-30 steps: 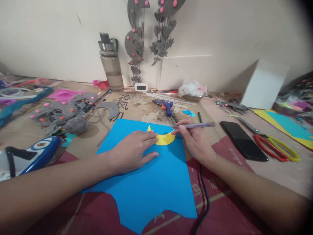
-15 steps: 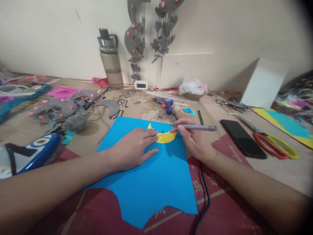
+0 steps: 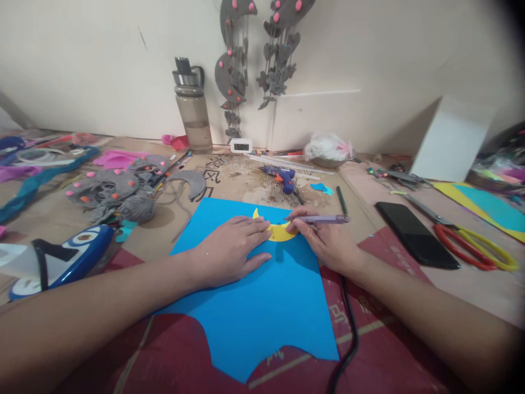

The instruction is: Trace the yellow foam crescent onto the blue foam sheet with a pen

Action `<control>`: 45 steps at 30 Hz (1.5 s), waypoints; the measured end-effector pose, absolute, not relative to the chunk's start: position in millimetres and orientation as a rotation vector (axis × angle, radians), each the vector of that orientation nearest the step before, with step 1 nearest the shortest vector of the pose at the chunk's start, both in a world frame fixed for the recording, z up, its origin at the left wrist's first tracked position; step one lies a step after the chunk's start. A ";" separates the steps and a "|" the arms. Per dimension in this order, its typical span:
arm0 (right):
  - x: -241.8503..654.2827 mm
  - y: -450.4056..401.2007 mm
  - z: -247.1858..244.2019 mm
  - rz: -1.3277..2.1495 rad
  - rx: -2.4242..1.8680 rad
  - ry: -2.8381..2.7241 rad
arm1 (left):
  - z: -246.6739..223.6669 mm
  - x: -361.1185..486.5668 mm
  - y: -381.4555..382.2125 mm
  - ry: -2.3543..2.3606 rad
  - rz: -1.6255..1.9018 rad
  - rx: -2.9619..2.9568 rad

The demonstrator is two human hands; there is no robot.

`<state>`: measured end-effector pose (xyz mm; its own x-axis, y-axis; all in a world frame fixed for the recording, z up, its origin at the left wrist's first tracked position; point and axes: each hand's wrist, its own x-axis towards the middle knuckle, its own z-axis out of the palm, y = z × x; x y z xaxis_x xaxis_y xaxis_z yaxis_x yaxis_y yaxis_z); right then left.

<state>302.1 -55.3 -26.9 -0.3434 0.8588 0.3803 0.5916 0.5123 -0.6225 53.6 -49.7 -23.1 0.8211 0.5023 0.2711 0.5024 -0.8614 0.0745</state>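
A blue sheet (image 3: pixel 262 306) with a curvy near edge fills the lower centre of the frame. The left hand (image 3: pixel 233 249) lies flat on it, grip unclosed, fingertips over part of a yellow crescent (image 3: pixel 282 234) mid-frame. At the crescent's right end, the right hand (image 3: pixel 330 241) has its grip clamped on a purple pen (image 3: pixel 328 219). Centre right are a phone (image 3: pixel 414 235) and scissors (image 3: pixel 445 222); above centre, a glue gun (image 3: pixel 284 178); upper left of centre, a bottle (image 3: pixel 193 115).

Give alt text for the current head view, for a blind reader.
The left hand rests on a yellow crescent atop a blue sheet; the right hand holds a pen at the crescent's right end. Behind are a glue gun, clock and bottle; right, a phone and scissors.
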 end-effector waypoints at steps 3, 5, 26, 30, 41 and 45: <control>303.3 -52.5 -28.2 0.555 -1.197 -1.902 | -24.0 53.4 -49.2 -0.813 -0.442 -2.993; 304.6 -50.0 -28.8 0.575 -1.190 -1.697 | -24.3 53.2 -49.0 -0.803 -0.456 -2.994; 314.7 -36.9 -35.8 0.653 -1.236 -1.530 | -27.3 53.1 -48.0 -0.809 -0.434 -2.993; 318.4 -34.2 -30.6 0.481 -1.331 -1.711 | -28.7 53.3 -47.4 -0.829 -0.418 -2.997; 330.0 -25.9 -25.6 0.205 -1.567 -1.719 | -27.8 54.1 -46.9 -0.880 -0.398 -3.037; 335.3 -20.6 -24.6 0.138 -1.601 -1.755 | -26.4 54.3 -47.0 -0.875 -0.393 -3.032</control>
